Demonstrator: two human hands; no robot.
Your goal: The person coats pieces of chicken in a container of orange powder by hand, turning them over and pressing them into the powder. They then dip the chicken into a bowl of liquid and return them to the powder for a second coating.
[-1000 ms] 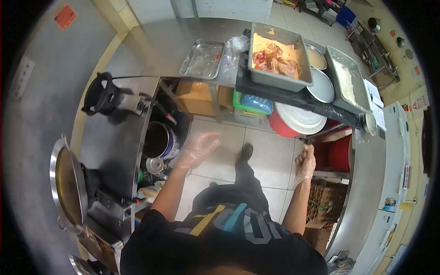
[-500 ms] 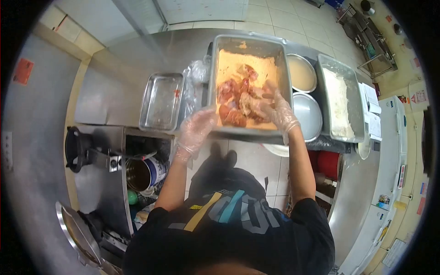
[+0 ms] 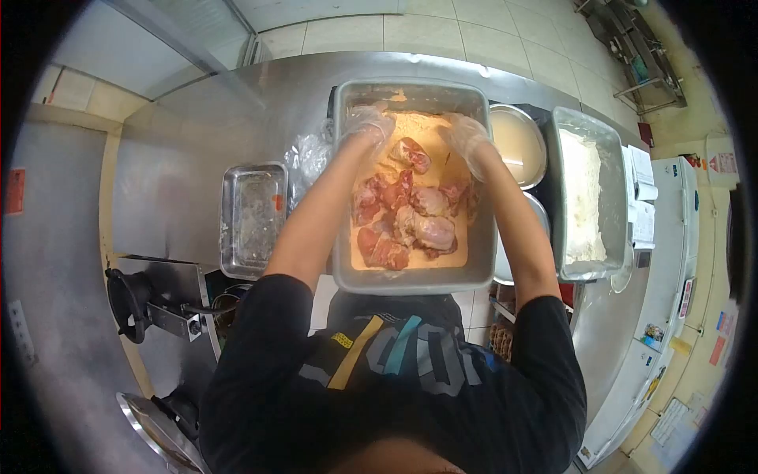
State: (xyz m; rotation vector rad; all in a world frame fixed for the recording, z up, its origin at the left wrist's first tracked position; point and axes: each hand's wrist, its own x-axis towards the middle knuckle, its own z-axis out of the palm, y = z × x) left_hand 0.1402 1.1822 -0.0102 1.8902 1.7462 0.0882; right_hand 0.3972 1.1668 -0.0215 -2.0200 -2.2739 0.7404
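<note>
A deep grey tub [image 3: 414,282] stands in front of me, its bottom covered with orange seasoned flour [image 3: 422,126]. Several raw chicken pieces [image 3: 426,229] lie in the middle, lightly dusted. Both hands wear clear plastic gloves and reach over the near rim to the far corners. At the far left my left hand [image 3: 369,128] touches the flour, fingers apart and partly hidden. On the far right side my right hand [image 3: 467,142] is against the flour with curved, loose fingers; its fingertips are partly covered. No chicken shows in either hand.
Left of the tub are a crumpled clear plastic bag [image 3: 309,158] and a shallow metal tray [image 3: 254,221]. To the right stand a round pan of pale liquid [image 3: 517,146], another round pan [image 3: 537,209] and a tub of white flour [image 3: 583,197]. A gas burner [image 3: 130,304] is at lower left.
Both hands have moved away from the chicken and the near left rim to the tub's far corners. The chicken pieces lie spread slightly differently. My view has shifted, so the tub appears lower.
</note>
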